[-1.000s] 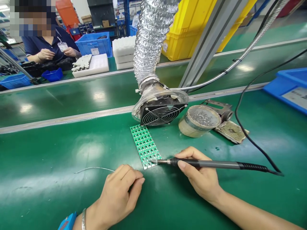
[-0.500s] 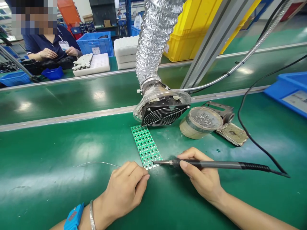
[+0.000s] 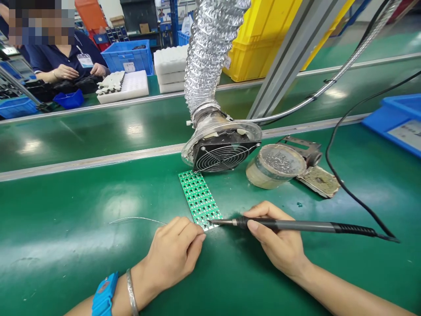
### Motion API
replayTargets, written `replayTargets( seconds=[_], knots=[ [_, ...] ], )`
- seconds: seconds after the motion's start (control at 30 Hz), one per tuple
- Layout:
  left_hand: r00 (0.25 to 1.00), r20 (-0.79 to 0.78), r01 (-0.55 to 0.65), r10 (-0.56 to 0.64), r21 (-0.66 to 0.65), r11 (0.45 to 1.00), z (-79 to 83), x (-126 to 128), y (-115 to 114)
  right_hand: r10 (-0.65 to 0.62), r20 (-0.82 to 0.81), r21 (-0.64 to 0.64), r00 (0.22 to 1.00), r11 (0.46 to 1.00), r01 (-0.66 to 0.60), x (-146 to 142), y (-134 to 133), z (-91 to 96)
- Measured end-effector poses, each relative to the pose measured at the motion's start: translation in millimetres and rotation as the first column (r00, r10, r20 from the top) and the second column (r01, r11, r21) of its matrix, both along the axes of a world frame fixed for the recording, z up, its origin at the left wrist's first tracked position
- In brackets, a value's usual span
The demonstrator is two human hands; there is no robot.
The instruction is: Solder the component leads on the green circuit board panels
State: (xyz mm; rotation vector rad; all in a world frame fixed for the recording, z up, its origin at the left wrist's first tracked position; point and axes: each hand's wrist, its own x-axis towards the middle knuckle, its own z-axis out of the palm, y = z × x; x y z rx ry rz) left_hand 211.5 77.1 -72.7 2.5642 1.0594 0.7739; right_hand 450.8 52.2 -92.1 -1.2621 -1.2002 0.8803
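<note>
A long green circuit board panel (image 3: 198, 198) with many small holes lies on the green bench. My right hand (image 3: 278, 243) grips a grey soldering iron (image 3: 296, 226) like a pen, its tip resting on the panel's near corner. My left hand (image 3: 174, 254) is curled in a pinch on a thin solder wire (image 3: 138, 219), feeding its end to the same corner beside the iron tip. A blue wrist strap and a metal bangle sit on my left wrist.
A fume fan (image 3: 223, 151) on a silver flexible duct (image 3: 207, 52) stands just behind the panel. A round tin of solder dross (image 3: 275, 166) and an iron stand (image 3: 315, 177) lie to its right. The iron's black cable (image 3: 342, 184) loops right. Another person sits across the conveyor at far left.
My left hand has slid right along the bench, bringing the solder wire's end up to the panel corner at the iron tip. My right hand and the iron have barely moved.
</note>
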Motion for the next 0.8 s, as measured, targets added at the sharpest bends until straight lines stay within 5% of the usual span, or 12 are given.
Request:
replayTargets(
  seconds=[0.2, 0.8],
  knots=[
    [0.998, 0.059, 0.031, -0.031, -0.005, 0.999, 0.8, 5.3, 1.4, -0.025, -0.177, -0.009, 0.984, 1.0, 0.024, 8.7, -1.8, -12.4],
    [0.999, 0.021, -0.029, 0.027, 0.092, 0.995, -3.0, 13.2, 7.0, -0.009, -0.115, -0.041, 0.993, 0.999, 0.005, 6.0, -0.7, -9.3]
  ],
)
